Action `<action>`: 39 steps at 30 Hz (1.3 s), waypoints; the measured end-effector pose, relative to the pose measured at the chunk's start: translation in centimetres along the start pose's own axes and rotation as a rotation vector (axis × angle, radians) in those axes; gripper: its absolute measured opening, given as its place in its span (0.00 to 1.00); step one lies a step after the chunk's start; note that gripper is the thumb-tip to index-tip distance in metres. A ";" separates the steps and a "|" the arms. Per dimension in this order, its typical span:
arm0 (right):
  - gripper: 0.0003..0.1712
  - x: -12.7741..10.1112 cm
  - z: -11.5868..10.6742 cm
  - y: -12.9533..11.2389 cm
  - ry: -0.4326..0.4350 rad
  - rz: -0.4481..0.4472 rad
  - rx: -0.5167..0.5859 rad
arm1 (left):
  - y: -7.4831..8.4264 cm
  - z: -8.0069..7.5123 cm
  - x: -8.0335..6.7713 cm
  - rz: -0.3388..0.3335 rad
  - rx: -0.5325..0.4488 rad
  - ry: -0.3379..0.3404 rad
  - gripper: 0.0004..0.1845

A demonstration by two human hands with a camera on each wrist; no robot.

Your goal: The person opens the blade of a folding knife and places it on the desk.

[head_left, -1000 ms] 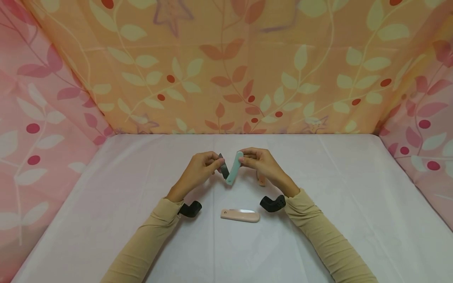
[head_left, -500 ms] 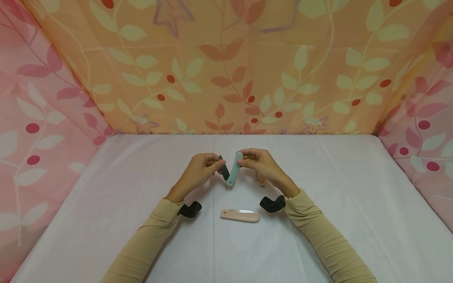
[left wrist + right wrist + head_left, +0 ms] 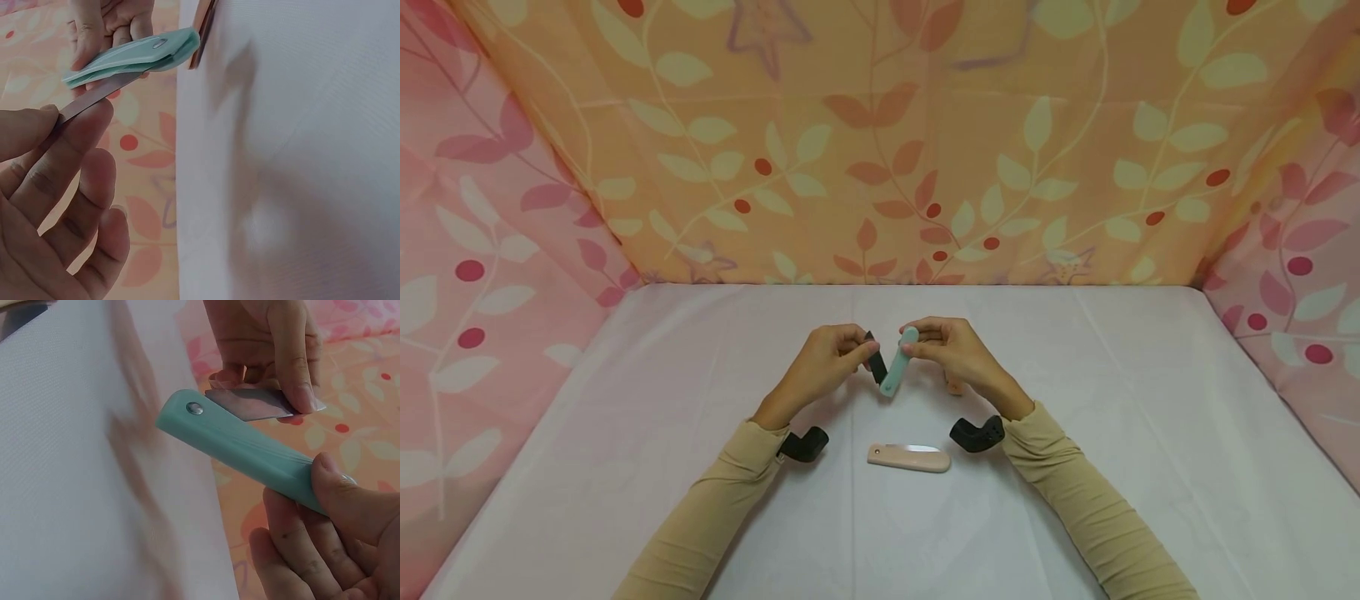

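A folding knife with a mint-green handle (image 3: 900, 363) is held up above the table, partly unfolded so that blade and handle form a narrow V. My left hand (image 3: 829, 360) pinches the grey blade (image 3: 250, 403) between thumb and fingers. On the other side, my right hand (image 3: 953, 350) grips the handle near its rounded free end, thumb on its face. The riveted pivot end (image 3: 181, 47) points down toward the table. Nearer to me lies a second folding knife (image 3: 910, 457), beige, folded with a strip of blade showing.
Behind my right hand, an orange-tan knife (image 3: 954, 387) lies on the table, mostly hidden. The white-covered table (image 3: 700, 500) meets a patterned orange curtain (image 3: 880, 167) at the back. Black camera mounts (image 3: 805, 444) jut from both wrists.
The mint-green knife has sunk very slightly. My right thumb and fingers sit a little lower along the handle, leaving its rounded end exposed. My left hand keeps its pinch on the blade.
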State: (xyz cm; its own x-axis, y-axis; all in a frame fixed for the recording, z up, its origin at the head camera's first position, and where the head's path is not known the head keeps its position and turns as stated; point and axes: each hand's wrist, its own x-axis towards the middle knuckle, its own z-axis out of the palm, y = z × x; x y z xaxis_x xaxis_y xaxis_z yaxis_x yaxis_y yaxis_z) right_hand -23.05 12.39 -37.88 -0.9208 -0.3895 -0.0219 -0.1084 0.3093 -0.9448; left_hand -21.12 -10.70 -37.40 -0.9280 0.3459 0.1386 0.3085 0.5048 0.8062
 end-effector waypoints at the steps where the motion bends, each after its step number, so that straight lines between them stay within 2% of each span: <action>1: 0.24 0.0 0.0 0.0 0.000 -0.005 -0.001 | 0.0 0.0 0.0 0.006 0.002 0.000 0.10; 14: 0.23 0.0 -0.5 0.0 0.085 -0.001 0.063 | 0.1 -0.7 0.0 0.015 -0.029 0.026 0.11; 26: 0.25 0.2 -0.7 0.1 0.119 -0.006 0.207 | -0.3 -1.3 0.0 -0.008 -0.062 0.035 0.10; 39: 0.24 0.2 -0.8 -0.1 0.147 -0.013 0.300 | -0.6 -1.5 0.2 0.005 -0.162 0.027 0.11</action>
State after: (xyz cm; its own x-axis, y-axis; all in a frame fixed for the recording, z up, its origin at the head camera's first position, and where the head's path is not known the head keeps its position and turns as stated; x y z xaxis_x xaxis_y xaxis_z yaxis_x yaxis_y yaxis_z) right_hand -23.52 12.98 -37.55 -0.9667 -0.2552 0.0178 -0.0257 0.0274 -0.9993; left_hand -21.81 -12.19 -37.01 -0.9325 0.3254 0.1564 0.2773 0.3681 0.8875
